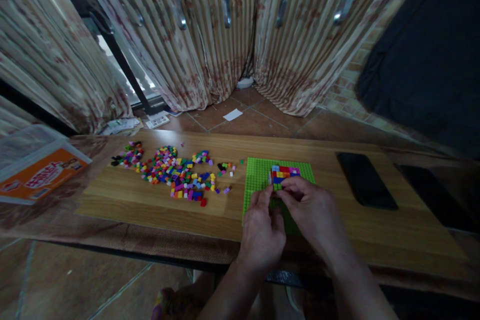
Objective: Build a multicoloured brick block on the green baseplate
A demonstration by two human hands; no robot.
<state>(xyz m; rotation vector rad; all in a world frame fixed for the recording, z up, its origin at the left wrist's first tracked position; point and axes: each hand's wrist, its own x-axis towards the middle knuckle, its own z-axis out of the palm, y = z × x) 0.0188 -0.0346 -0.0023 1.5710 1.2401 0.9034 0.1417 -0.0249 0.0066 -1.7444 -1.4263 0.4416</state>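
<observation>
A green studded baseplate (255, 172) lies on a wooden board (150, 205). On its far half stands a small block of multicoloured bricks (284, 172) in red, blue, yellow and purple. My left hand (262, 230) and my right hand (313, 212) meet over the plate's near half, just below the block. Both have their fingers curled and pinched together at the block's lower edge. What they pinch is too small to make out. A heap of loose coloured bricks (176, 172) is spread on the board to the left of the plate.
A black phone (365, 180) lies face up on the board at the right. An orange-lidded plastic box (37, 172) sits at the far left. Striped curtains (225, 45) hang behind, over a tiled floor (247, 120).
</observation>
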